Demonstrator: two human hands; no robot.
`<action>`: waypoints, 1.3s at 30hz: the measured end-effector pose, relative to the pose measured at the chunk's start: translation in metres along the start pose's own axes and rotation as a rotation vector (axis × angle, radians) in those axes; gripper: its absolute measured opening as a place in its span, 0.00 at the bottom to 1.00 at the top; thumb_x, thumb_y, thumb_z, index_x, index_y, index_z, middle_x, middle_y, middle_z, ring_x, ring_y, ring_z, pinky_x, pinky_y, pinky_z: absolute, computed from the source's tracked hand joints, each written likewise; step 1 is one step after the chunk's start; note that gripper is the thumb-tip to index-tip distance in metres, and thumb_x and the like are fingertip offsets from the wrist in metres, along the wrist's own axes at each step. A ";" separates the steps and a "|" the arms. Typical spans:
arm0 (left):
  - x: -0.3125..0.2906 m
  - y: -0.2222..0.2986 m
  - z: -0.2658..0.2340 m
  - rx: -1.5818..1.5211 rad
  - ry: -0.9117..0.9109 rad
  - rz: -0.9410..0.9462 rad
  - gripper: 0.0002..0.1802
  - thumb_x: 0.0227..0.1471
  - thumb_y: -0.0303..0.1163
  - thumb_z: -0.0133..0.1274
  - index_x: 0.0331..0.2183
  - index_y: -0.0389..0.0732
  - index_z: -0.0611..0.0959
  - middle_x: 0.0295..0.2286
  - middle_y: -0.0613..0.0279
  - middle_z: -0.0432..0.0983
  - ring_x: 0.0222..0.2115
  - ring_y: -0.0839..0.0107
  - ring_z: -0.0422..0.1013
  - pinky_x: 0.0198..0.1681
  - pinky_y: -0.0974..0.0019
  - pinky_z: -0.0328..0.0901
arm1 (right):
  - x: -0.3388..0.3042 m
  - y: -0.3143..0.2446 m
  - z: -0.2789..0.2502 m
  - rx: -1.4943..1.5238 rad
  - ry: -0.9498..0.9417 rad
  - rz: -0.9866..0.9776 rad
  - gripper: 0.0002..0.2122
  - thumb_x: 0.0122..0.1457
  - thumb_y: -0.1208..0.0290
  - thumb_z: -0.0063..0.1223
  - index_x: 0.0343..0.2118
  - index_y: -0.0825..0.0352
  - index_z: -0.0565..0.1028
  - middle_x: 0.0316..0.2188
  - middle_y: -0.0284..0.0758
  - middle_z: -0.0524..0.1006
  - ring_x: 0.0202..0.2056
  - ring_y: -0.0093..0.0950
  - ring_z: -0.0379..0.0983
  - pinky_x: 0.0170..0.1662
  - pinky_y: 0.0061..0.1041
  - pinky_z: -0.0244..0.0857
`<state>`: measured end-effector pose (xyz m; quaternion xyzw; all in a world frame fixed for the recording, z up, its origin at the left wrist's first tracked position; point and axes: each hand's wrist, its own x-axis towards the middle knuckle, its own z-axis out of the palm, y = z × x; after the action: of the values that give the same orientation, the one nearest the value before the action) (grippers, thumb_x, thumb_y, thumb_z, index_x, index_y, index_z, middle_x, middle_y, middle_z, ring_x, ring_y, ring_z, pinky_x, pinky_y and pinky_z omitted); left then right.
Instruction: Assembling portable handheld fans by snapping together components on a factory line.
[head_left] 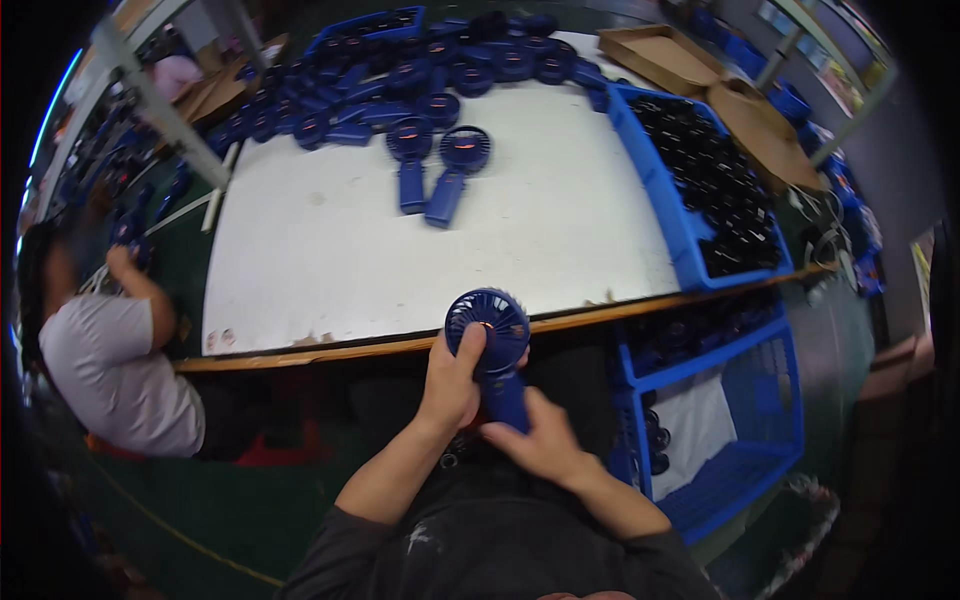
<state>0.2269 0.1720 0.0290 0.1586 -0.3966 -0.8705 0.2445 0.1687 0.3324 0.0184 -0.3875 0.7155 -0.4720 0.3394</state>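
Note:
A dark blue handheld fan (505, 395) is held between my two hands in front of the table's near edge, its round grille up and its handle toward me. My left hand (450, 382) grips the fan's head, the thumb lying over the grille. Around the handle's lower end my right hand (545, 440) is closed. Beyond them, two similar blue fans, a left one (410, 160) and a right one (458, 170), lie side by side on the white tabletop (330, 250).
Many more blue fans (400, 80) are heaped along the table's far side. A blue crate (655, 190) of small black parts stands at the right edge. Below it sits another blue crate (745, 400). To the left, a co-worker (120, 360) in a white shirt sits handling something.

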 end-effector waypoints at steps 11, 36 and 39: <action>-0.005 0.018 0.019 -0.105 -0.307 -0.306 0.32 0.50 0.27 0.62 0.55 0.33 0.69 0.49 0.46 0.73 0.50 0.56 0.72 0.55 0.52 0.68 | 0.095 -0.090 -0.191 -0.992 -0.205 -0.305 0.11 0.60 0.68 0.49 0.38 0.70 0.79 0.33 0.48 0.80 0.36 0.45 0.78 0.44 0.39 0.71; 0.003 0.037 -0.010 0.059 -0.033 -0.159 0.17 0.53 0.24 0.59 0.45 0.35 0.74 0.36 0.60 0.73 0.34 0.70 0.74 0.24 0.71 0.72 | 0.067 -0.054 -0.047 -0.252 0.218 -0.559 0.18 0.54 0.82 0.59 0.50 0.73 0.74 0.39 0.44 0.75 0.39 0.40 0.75 0.42 0.30 0.71; -0.001 0.041 -0.006 0.015 -0.001 -0.144 0.18 0.54 0.25 0.59 0.46 0.34 0.74 0.37 0.60 0.73 0.34 0.71 0.74 0.26 0.71 0.73 | 0.072 -0.057 -0.054 -0.314 0.154 -0.590 0.18 0.55 0.81 0.59 0.49 0.73 0.73 0.39 0.45 0.74 0.39 0.41 0.75 0.41 0.32 0.70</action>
<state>0.2429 0.1458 0.0571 0.1880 -0.3908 -0.8829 0.1800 0.1020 0.2772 0.0809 -0.5885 0.6599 -0.4619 0.0696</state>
